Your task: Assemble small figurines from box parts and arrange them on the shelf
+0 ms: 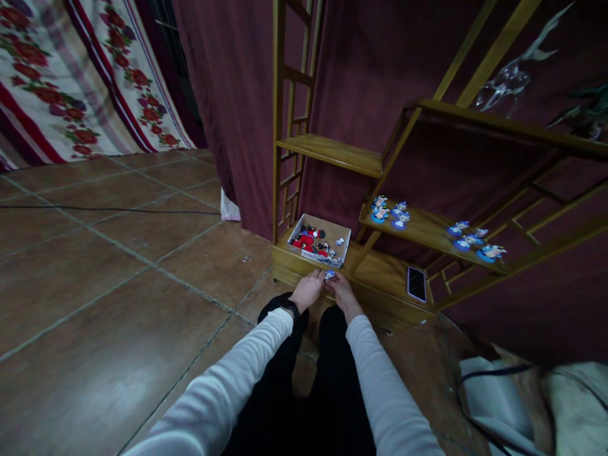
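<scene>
A small blue-and-white figurine (329,274) is held between the fingertips of my two hands, just in front of the low wooden base of a display shelf. My left hand (308,290) is closed, its fingers pinching the figurine from the left. From the other side my right hand (342,294) grips it too, fingers bent inward. Just beyond them sits an open cardboard box (349,235) with several red, black and white figurine pieces (308,240) inside. One small white-and-purple piece (340,242) lies apart at the box's right side.
On the right shelf board (422,231) stand several blue-based figurines (399,218), in two groups. A phone (417,283) lies on the lower board. Higher up is a clear glass ornament (506,82). Bags (503,392) rest on the floor at right; a cable (109,209) crosses the tiles.
</scene>
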Demonstrator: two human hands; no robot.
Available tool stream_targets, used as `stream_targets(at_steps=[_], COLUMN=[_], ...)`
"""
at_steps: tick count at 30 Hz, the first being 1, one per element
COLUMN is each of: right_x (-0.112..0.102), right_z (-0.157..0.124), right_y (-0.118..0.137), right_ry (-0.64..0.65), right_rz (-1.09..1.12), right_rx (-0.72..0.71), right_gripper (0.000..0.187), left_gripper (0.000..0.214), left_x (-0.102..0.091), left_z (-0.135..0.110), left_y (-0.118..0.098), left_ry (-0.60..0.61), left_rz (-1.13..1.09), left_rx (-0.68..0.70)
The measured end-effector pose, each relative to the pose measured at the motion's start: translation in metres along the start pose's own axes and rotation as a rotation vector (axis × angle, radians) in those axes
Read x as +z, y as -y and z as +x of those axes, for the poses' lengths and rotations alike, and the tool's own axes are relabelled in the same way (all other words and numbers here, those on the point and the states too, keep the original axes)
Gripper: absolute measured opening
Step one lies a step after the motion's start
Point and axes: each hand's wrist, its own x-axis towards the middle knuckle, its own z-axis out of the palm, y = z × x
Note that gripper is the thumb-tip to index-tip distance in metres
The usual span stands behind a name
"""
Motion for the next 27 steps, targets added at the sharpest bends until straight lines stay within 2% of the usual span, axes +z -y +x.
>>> stream_targets(at_steps=[10, 17, 23, 27], right_x=[-0.0001, -0.0006, -0.0052, -0.0061], right_z=[0.0103, 0.0074, 0.0065, 0.0035], right_y=[-0.0064, -0.0024, -0.0035, -0.0027], right_ry=[-0.009, -0.027, -0.044, -0.022], right_rz=[-0.025, -0.027, -0.034, -0.017], right_rx=[-0.028, 0.000, 0.000, 0.022], right_gripper=[0.037, 0.035, 0.037, 0.038], left_gripper=[0.040, 0.039, 0.041, 0.043], left_x=[-0.0033, 0.0007, 0.0013, 0.0025], left_z=[0.0006, -0.0023, -0.0054, -0.0063], left_y=[-0.0008, -0.0032, -0.0063, -0.0039], left_ry=[0.042, 0.016, 0.027, 0.021], left_rz=[0.183, 0.053, 0.088, -0.020], left_rx=[0.107, 0.078, 0.097, 0.001])
